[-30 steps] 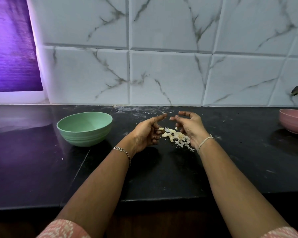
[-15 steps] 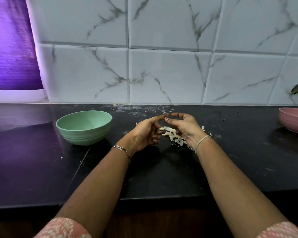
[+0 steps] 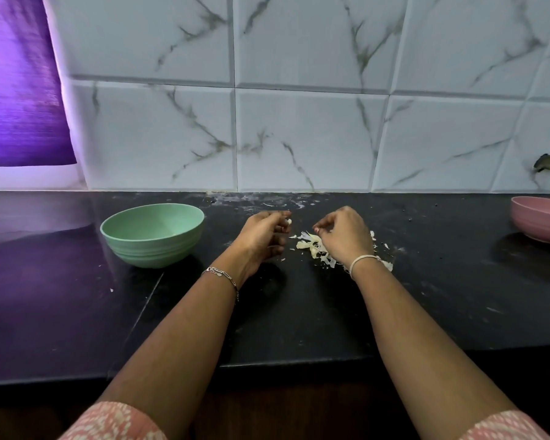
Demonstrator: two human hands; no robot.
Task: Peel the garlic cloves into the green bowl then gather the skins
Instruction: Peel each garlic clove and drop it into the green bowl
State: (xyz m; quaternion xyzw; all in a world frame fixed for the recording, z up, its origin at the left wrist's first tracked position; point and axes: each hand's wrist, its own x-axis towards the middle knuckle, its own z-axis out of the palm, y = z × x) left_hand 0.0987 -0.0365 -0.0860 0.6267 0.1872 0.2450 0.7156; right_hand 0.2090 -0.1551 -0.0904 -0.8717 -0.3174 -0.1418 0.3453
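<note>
Two bowls: round pale-green bowl left of the hands, round pink bowl far right, both on black stone counter.
One clove: small white garlic clove, pinched in left hand fingertips, outside the bowls.
One pile: papery off-white garlic skins on the counter, partly under right hand.
Right hand: fingers curled, tips together; cannot tell if it holds anything.
Two wristbands: silver chain bracelet on the left wrist, white thread band on the right.

Pink bowl on black counter, marble-tiled wall behind.

counter: black | on it: green bowl; garlic skins; pink bowl
</note>
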